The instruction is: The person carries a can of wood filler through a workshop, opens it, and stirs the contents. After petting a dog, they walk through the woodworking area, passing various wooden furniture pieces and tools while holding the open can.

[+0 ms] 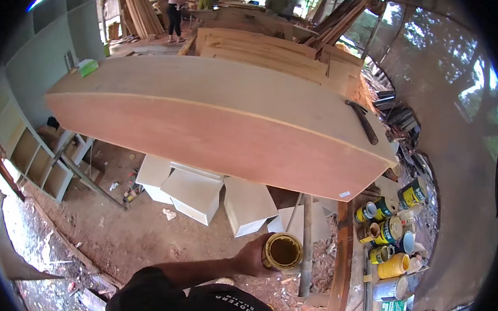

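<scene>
My left hand [249, 257] is wrapped round the side of an open tin [282, 252] with a yellow rim, held in front of my body. Brownish yellow shows inside the tin. My left arm reaches across from the lower left in a dark sleeve. Beyond the tin lies a long wooden cabinet-like box [216, 139], with a pinkish front panel and a pale top. A hammer [363, 122] rests on the right end of that top. My right hand is out of the picture.
Paint tins [391, 230] crowd a ledge at the right. White box-like pieces [193, 195] stand on the ground under the long box. A green-and-white item [87, 67] sits on its far left corner. Pale shelving [46, 162] stands left; people [175, 11] and stacked timber are behind.
</scene>
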`<state>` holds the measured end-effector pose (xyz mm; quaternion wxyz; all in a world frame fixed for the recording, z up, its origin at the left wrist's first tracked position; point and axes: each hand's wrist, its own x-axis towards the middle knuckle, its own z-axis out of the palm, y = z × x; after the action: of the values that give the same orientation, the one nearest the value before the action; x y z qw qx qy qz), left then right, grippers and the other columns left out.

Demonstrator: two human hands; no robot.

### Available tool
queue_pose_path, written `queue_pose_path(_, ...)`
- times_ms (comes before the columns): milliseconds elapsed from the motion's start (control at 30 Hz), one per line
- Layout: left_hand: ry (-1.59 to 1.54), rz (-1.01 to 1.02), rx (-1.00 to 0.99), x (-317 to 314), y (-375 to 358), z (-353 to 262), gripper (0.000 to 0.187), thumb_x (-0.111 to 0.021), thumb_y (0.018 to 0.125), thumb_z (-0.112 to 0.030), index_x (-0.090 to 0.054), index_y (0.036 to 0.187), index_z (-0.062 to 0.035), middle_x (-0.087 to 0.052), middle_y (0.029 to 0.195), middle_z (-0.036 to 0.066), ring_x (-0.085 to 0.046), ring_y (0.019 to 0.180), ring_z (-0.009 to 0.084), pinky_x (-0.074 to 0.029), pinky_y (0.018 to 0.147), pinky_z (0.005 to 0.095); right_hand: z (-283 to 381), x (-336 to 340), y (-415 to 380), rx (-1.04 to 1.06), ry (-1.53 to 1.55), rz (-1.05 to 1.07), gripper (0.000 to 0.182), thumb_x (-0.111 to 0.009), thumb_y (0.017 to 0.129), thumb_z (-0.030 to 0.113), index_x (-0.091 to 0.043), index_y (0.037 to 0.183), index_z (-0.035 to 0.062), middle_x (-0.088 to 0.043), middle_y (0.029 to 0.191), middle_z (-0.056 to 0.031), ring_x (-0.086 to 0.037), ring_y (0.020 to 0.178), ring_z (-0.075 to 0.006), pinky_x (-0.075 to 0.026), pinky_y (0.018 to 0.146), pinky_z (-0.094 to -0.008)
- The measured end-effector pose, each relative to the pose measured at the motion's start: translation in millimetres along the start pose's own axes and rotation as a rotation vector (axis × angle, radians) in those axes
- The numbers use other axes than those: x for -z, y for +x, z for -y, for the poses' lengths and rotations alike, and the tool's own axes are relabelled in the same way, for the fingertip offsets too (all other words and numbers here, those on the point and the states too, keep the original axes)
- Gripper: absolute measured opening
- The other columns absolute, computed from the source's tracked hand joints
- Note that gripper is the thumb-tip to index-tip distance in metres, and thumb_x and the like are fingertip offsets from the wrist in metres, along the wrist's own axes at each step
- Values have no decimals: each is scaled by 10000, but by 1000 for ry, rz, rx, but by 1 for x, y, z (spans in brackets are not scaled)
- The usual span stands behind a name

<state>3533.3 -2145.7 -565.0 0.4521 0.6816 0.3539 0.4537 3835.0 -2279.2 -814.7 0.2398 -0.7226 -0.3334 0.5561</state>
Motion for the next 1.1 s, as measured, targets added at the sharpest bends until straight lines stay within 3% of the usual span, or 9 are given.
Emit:
queue_pose_path(367, 219, -203, 43, -146, 1, -28, 1089, -999, 633, -349, -387, 1469, -16, -596, 1377, 153, -587, 1299, 261, -469, 1102, 404, -31, 138, 18, 130, -96, 98, 273, -565, 941, 251, -674, 1111, 68, -721, 956, -170, -699, 829, -322, -564, 691, -465)
queue_pose_path(533, 209, -132, 139, -215, 7, -52, 1117, -1007, 606, -363, -387, 1470, -21, -587, 1391, 150, -577, 1309, 275, -450, 1120, 410, -56, 193, 15, 155, -115, 115, 273, -576, 932, 255, -688, 1092, 64, -726, 943, -162, -701, 813, -313, -566, 692, -456)
queue_pose_path(667, 301, -138, 162, -249, 4, -63, 1048, -954, 659, -356, -380, 1475, -36, -611, 1353, 177, -617, 1254, 327, -483, 1068, 419, -71, 221, 12, 172, -127, 115, 274, -585, 925, 258, -699, 1077, 61, -729, 932, -156, -703, 800, -305, -567, 692, -449)
queue_pose_path(767, 287, -96, 185, -262, 8, -78, 1094, -1011, 609, -325, -408, 1467, -16, -592, 1394, 140, -577, 1301, 261, -440, 1128, 402, -78, 230, 11, 199, -132, 106, 275, -591, 920, 261, -707, 1066, 59, -732, 924, -151, -705, 790, -299, -568, 692, -443)
queue_pose_path(867, 74, 8, -13, -274, 22, -61, 1026, -1007, 627, -262, -443, 1444, -3, -595, 1387, 135, -578, 1293, 236, -445, 1124, 405, -98, 227, -4, 224, -127, 57, 276, -598, 914, 263, -716, 1054, 57, -735, 916, -146, -706, 780, -294, -569, 692, -438)
queue_pose_path(900, -167, -3, -46, -283, 28, -65, 947, -997, 641, -206, -487, 1411, 5, -623, 1340, 127, -608, 1249, 233, -474, 1096, 406, -104, 222, -11, 225, -127, 28, 276, -600, 912, 264, -719, 1051, 56, -736, 913, -145, -706, 777, -292, -569, 692, -436)
queue_pose_path(933, -48, 77, -70, -281, 33, -55, 886, -982, 651, -159, -515, 1386, 6, -644, 1305, 122, -636, 1208, 233, -504, 1066, 404, -108, 219, -17, 219, -127, -6, 276, -602, 911, 264, -721, 1047, 56, -736, 911, -143, -707, 774, -290, -570, 692, -434)
queue_pose_path(967, -214, 112, -33, -292, 36, -48, 886, -950, 676, -112, -464, 1407, 8, -635, 1306, 116, -633, 1190, 203, -519, 1037, 383, -113, 216, -23, 200, -125, -43, 277, -604, 909, 265, -724, 1043, 55, -737, 908, -141, -707, 771, -288, -570, 692, -433)
queue_pose_path(1100, -210, 225, 4, -313, 55, -2, 893, -953, 639, -100, -471, 1381, 29, -637, 1283, 158, -648, 1183, 243, -532, 1023, 395, -126, 215, -25, 71, -118, -190, 279, -613, 902, 268, -736, 1028, 52, -741, 897, -135, -709, 758, -281, -571, 692, -425)
